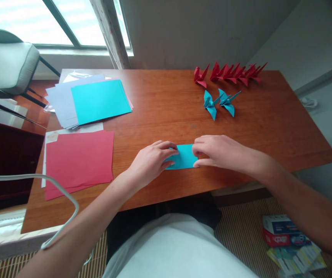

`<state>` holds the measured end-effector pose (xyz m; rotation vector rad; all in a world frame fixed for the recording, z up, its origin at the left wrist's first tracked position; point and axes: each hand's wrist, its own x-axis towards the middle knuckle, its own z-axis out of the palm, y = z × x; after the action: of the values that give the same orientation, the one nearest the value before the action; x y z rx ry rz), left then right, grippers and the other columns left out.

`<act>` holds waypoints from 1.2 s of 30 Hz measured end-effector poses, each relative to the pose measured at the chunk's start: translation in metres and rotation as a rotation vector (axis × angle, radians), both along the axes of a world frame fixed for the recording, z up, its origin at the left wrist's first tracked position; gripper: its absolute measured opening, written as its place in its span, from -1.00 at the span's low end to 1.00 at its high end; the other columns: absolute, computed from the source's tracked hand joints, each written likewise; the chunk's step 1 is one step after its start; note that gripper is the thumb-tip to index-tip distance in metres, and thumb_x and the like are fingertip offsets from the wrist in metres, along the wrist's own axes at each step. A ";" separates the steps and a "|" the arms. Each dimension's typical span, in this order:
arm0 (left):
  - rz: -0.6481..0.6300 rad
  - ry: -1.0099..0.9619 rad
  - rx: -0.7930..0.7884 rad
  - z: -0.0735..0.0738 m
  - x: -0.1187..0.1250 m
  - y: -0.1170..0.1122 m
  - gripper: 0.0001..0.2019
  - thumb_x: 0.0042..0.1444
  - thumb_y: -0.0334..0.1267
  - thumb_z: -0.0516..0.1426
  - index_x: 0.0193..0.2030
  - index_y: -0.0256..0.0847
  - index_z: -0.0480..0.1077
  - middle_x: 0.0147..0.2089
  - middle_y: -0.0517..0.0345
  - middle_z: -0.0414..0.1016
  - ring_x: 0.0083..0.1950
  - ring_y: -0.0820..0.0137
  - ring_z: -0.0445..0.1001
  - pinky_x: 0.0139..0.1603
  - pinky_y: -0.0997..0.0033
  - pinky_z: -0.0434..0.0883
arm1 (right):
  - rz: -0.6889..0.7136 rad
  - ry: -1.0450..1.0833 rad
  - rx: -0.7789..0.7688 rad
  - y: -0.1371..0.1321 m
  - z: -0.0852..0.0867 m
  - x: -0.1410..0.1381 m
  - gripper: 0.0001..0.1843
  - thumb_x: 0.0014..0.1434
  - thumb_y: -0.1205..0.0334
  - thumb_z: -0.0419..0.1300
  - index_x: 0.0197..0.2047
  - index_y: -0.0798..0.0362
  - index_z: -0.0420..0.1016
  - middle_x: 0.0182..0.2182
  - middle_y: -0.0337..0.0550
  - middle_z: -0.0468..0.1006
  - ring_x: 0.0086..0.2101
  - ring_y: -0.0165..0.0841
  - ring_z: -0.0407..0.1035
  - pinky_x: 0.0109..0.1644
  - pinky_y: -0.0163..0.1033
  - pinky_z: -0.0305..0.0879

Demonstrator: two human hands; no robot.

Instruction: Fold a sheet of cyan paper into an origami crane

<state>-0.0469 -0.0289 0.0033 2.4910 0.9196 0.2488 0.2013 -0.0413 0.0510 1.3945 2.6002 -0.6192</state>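
Note:
A small folded piece of turquoise paper [184, 156] lies flat on the wooden table [166, 108] near its front edge. My left hand [151, 162] presses on the paper's left end with curled fingers. On the right end rests my right hand [218, 150], its fingers pinched together over the edge. Both hands hold the paper against the tabletop. Part of the paper is hidden under the fingers.
Two turquoise paper cranes [218, 102] and a row of red paper cranes [231, 73] stand at the back right. A turquoise sheet [99, 101] on pale sheets lies back left; red sheets [79, 162] lie front left. A chair [6, 65] stands left; booklets [290, 243] lie on the floor.

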 end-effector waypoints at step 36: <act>-0.333 0.213 0.190 0.016 -0.009 0.041 -0.46 0.10 0.16 0.29 0.14 -0.06 0.44 0.07 0.03 0.42 0.04 0.25 0.42 -0.05 0.36 0.32 | -0.011 0.087 -0.115 0.005 -0.031 -0.017 -0.77 0.14 0.11 0.42 -0.35 0.00 0.47 -0.33 -0.28 0.46 -0.38 -0.40 0.30 -0.39 -0.29 -0.01</act>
<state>-0.0556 0.0121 0.0189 2.8380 0.5638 -0.0425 0.1848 -0.0365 0.0202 1.3769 2.5778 -0.8346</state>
